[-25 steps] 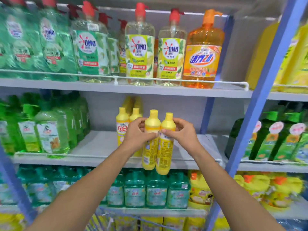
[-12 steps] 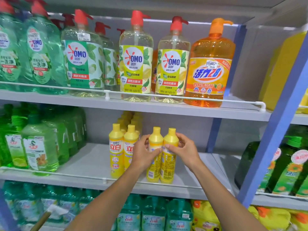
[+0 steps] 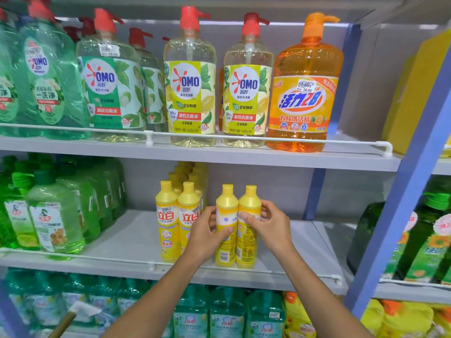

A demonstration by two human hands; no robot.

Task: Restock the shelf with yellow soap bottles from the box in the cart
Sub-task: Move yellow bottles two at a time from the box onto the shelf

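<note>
Two yellow soap bottles stand upright side by side on the middle shelf [image 3: 127,242], behind its white front rail. My left hand [image 3: 205,234] grips the left bottle [image 3: 225,250] around its middle. My right hand [image 3: 264,224] grips the right bottle [image 3: 247,250], fingers curled round its label. Their back labels face me. Just to the left stands a row of matching yellow bottles [image 3: 168,223] with red lettering, running back into the shelf. The box and cart are out of view.
Green bottles [image 3: 53,215] fill the shelf's left end; bare shelf lies right of my hands up to a blue upright [image 3: 400,191]. Large pump bottles [image 3: 190,89] stand on the shelf above, teal bottles [image 3: 227,315] below. A wooden handle [image 3: 63,323] pokes in at bottom left.
Both hands carried the two bottles over the front rail and down onto the shelf, beside the yellow row. The view has drawn closer to the shelf.
</note>
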